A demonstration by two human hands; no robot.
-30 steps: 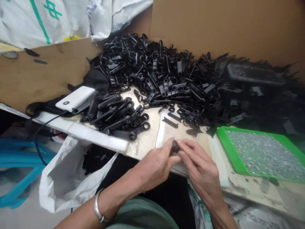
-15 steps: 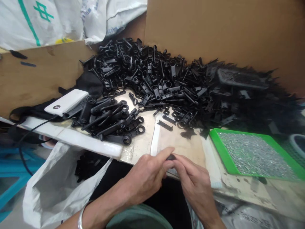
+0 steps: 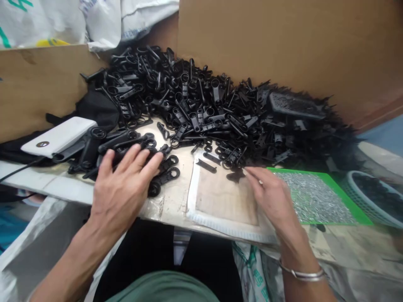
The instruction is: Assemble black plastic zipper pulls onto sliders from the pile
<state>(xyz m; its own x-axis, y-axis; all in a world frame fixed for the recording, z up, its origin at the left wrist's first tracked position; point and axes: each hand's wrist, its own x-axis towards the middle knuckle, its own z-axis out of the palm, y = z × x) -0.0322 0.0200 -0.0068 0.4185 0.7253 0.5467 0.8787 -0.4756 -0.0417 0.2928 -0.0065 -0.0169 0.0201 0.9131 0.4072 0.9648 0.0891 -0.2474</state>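
My left hand (image 3: 122, 184) is spread open, palm down, over a small pile of black plastic arms with ringed ends (image 3: 168, 174) at the table's left front. Its fingertips rest on the arms, and the palm hides some of them. My right hand (image 3: 272, 195) is at the right side of a pale mat (image 3: 226, 201), fingers closed in a pinch. The fingertips meet the edge of a flat dark piece (image 3: 235, 175). Whatever lies between the fingers is too small and blurred to make out. Flat black strips (image 3: 206, 165) lie just beyond the mat's middle.
A large heap of black plastic parts (image 3: 192, 113) fills the back against cardboard walls (image 3: 267, 37). To the right are a green tray (image 3: 357, 209) of small metal pins and a pale-blue basket (image 3: 362, 201). A white power bank (image 3: 59, 136) with a cable sits at left.
My hands were together at the table's front edge around a small dark piece. They have since parted: left onto the arm pile, right to the mat's right side. The view has shifted right.
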